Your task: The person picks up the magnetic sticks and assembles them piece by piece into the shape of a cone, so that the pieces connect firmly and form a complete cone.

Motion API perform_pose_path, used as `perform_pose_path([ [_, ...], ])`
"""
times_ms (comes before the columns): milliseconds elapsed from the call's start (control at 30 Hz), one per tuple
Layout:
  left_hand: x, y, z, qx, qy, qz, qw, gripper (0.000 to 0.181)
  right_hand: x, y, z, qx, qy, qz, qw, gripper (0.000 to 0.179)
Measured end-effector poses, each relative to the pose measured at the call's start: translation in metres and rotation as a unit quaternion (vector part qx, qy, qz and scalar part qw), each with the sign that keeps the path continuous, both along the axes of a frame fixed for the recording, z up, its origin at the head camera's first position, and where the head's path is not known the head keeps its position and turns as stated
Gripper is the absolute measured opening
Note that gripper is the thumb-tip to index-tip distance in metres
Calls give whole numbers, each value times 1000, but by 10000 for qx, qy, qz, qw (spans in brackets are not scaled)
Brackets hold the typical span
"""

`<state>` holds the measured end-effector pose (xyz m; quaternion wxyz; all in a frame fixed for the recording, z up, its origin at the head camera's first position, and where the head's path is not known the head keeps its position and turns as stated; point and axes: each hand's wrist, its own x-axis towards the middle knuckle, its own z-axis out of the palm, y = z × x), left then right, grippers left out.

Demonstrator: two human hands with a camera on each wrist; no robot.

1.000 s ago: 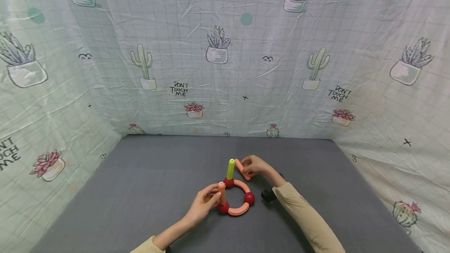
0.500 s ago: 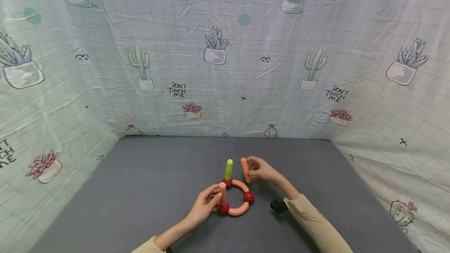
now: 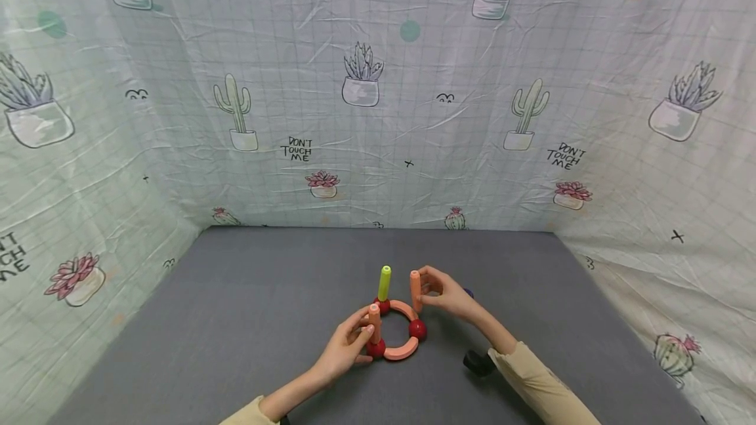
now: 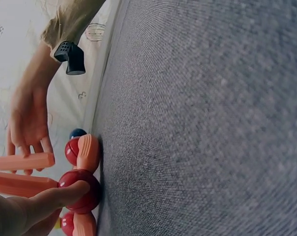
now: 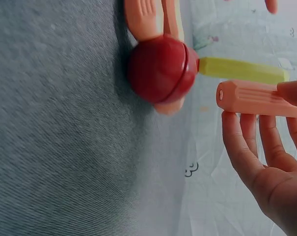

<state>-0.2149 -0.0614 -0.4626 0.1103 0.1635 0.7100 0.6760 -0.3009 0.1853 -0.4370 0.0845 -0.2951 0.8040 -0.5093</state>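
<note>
On the grey table, several red balls and curved orange pieces (image 3: 401, 351) make a ring. My left hand (image 3: 342, 345) holds an upright orange rod (image 3: 375, 320) set in the front-left red ball (image 3: 375, 348); one finger lies against that ball in the left wrist view. A yellow-green rod (image 3: 384, 284) stands in the back red ball (image 3: 382, 306). My right hand (image 3: 447, 295) pinches a second orange rod (image 5: 256, 99) between thumb and fingers, nearly upright. Its lower end hangs free, apart from the right red ball (image 5: 160, 69) in the right wrist view.
A small blue ball (image 4: 78, 133) lies beyond the ring, partly hidden behind my right hand in the head view. A black device (image 3: 478, 363) sits at my right wrist. Cactus-print sheeting (image 3: 407, 123) encloses the table at the back and sides.
My right hand has turned the orange rod from tilted to nearly upright and brought it slightly right and lower, nearer the right red ball. My left hand keeps its hold.
</note>
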Motion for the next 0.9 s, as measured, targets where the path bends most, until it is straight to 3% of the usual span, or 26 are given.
perform_pose_path([
  [233, 0, 2, -1, -64, 169, 73, 9998, 49, 12, 3, -3, 47, 236, 98, 9997, 35],
  [500, -2, 2, -3, -171, 1091, 2, 9939, 48, 20, 6, -8, -62, 193, 37, 9998, 34],
  [733, -3, 5, -4, -241, 533, 131, 9982, 52, 26, 6, -10, -178, 177, 82, 9997, 32],
  [900, -1, 6, -2, -202, 524, 136, 9983, 52, 29, 7, -10, -88, 307, 79, 9995, 31],
])
